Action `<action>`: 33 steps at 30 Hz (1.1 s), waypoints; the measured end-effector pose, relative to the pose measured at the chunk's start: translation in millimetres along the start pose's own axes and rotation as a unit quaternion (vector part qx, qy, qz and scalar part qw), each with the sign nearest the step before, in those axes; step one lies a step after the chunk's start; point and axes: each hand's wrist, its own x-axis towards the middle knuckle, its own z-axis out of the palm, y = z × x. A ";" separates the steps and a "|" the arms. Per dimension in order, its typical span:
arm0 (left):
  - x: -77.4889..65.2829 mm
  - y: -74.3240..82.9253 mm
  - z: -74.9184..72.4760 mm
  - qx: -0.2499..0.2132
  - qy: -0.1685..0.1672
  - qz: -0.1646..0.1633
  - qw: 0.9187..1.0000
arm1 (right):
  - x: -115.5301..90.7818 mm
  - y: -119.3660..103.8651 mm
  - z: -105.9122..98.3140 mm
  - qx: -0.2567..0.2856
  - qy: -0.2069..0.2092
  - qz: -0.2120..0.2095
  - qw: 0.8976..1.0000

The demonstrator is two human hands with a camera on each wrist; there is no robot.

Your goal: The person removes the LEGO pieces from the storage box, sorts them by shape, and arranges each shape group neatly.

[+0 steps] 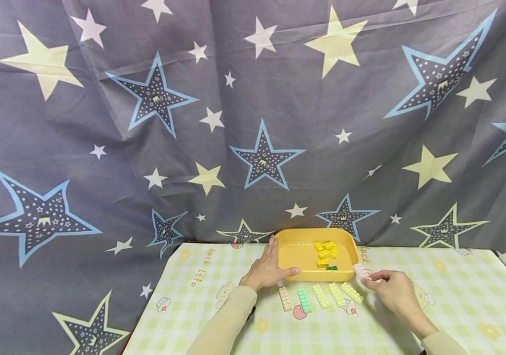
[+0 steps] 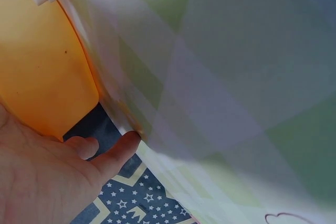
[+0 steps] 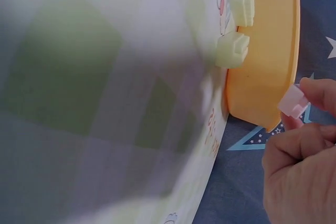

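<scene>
My right hand [image 1: 396, 294] pinches a pale pink building block [image 1: 361, 271] between thumb and fingers, beside the front right corner of an orange-yellow bin [image 1: 293, 275]. That pink block shows in the right wrist view too, at the fingertips. My left hand [image 1: 267, 268] rests against the bin's left side, its fingers extended along the wall and the thumb across the front. Several small yellow bricks [image 1: 323, 254] and a dark green brick [image 1: 332, 268] lie inside the bin. In front of it stretches a row: a peach block [image 1: 284, 299], a mint green block [image 1: 304, 301] and several pale yellow blocks [image 1: 336, 295].
A green-and-white checked cloth [image 1: 182, 315] with printed pictures covers the table. Behind the table's back edge hangs a dark grey curtain [image 1: 279, 212] with stars, close to the bin's far wall.
</scene>
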 end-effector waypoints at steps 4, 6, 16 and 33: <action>-1.4 1.3 -0.9 0.001 0.002 -0.002 1.000 | 0.5 2.1 -0.4 -0.004 0.001 0.004 1.000; -2.0 2.4 -1.8 -0.001 0.002 -0.003 1.000 | 0.6 2.9 -1.2 -0.004 0.003 0.007 1.000; -2.9 4.0 -2.5 -0.004 0.003 -0.004 1.000 | -1.7 13.8 -2.6 -0.014 0.007 0.007 1.000; -3.1 3.8 -1.1 -0.001 0.002 -0.011 1.000 | 1.3 27.3 4.3 -0.038 -0.002 0.010 0.999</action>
